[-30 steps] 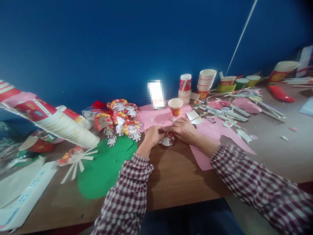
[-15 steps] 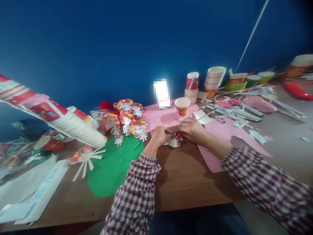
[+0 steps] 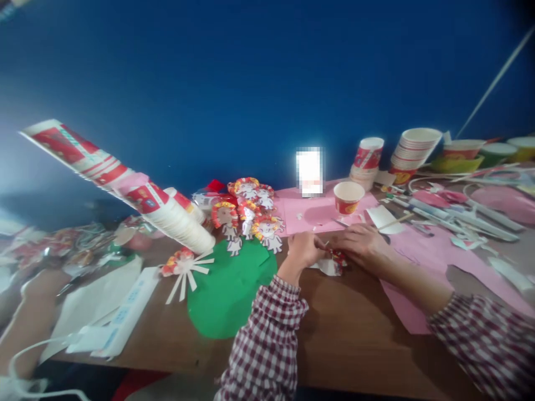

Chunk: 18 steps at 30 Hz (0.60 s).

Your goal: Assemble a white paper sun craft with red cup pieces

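Observation:
My left hand [image 3: 306, 249] and my right hand [image 3: 361, 243] meet over the brown table, both with fingers pinched together. Between and below them is a small red-and-white paper piece [image 3: 332, 263], its upper part hidden by the fingers. What each fingertip grips is too small to make out. A thin stick [image 3: 395, 221] shows beside my right hand, above a white paper piece. Just beyond the hands, a red and white paper cup [image 3: 349, 198] stands on pink paper [image 3: 305, 214].
Green paper [image 3: 229, 289] and paper figures [image 3: 246, 214] lie left of my hands. A long leaning cup stack [image 3: 167, 214] and a white power strip [image 3: 125, 317] are farther left. Another person's arm [image 3: 37, 312] rests at the left edge. More cups [image 3: 418, 147] stand back right.
The view has turned left, so the table's things appear farther right. Another person's arm now shows at the left. My hands remain close together over the small paper piece.

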Motion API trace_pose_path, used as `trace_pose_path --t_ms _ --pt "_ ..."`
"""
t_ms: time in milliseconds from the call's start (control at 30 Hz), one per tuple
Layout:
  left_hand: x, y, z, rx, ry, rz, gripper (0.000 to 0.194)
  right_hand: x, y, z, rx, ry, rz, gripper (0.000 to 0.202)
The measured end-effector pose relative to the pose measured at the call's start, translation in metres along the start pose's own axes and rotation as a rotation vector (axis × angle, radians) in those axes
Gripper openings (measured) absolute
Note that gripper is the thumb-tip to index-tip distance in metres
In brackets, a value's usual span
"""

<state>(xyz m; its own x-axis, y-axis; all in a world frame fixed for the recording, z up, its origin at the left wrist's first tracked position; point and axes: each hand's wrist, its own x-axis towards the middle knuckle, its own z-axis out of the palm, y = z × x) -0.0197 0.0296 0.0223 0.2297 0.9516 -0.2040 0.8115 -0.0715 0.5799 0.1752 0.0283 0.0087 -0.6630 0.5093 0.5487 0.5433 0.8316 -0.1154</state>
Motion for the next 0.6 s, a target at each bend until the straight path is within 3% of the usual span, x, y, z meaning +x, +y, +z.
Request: trace_pose_path --t_ms 400,533,600 --pt "-0.006 0.003 0.003 0.130 0.057 0.053 0.019 -0.013 0.018 0.014 0.058 -0.056 0.055 0.026" --pt "-0.007 0.003 0.004 0.160 0.051 0.059 0.022 -0.018 0.023 0.015 0.057 -0.052 0.002 0.026" --pt "-0.007 0.002 0.006 0.174 0.046 0.072 0.022 -0.024 0.022 0.015 0.056 -0.111 -0.020 0.030"
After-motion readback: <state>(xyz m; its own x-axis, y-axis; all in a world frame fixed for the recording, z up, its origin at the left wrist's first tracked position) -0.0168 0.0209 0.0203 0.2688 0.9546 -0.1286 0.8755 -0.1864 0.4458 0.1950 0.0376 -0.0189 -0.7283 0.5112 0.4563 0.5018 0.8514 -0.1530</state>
